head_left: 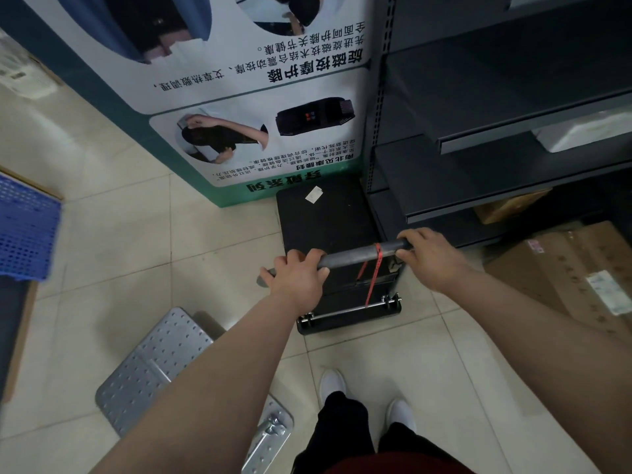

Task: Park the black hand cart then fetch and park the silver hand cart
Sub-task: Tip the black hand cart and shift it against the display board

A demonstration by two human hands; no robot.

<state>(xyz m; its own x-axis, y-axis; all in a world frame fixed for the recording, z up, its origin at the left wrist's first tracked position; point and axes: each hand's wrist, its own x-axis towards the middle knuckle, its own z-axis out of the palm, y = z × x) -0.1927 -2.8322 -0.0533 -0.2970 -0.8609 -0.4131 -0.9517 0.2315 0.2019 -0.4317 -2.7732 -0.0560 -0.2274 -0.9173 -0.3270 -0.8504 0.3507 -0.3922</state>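
The black hand cart (325, 220) stands on the tiled floor, its flat deck pushed up against the foot of a printed poster board and beside a dark shelf unit. A white sticker lies on the deck. Its grey handle bar (355, 256) carries a red string. My left hand (295, 273) grips the bar's left end and my right hand (427, 258) grips its right end. The silver hand cart (160, 364), a studded metal deck, lies on the floor at lower left, partly hidden under my left forearm.
A tall poster board (239, 107) rises ahead. Dark metal shelves (496, 138) fill the right side, with cardboard boxes (574, 268) on the floor below. A blue plastic crate (24, 230) sits at the left edge. My feet in white shoes (333, 384) stand behind the cart.
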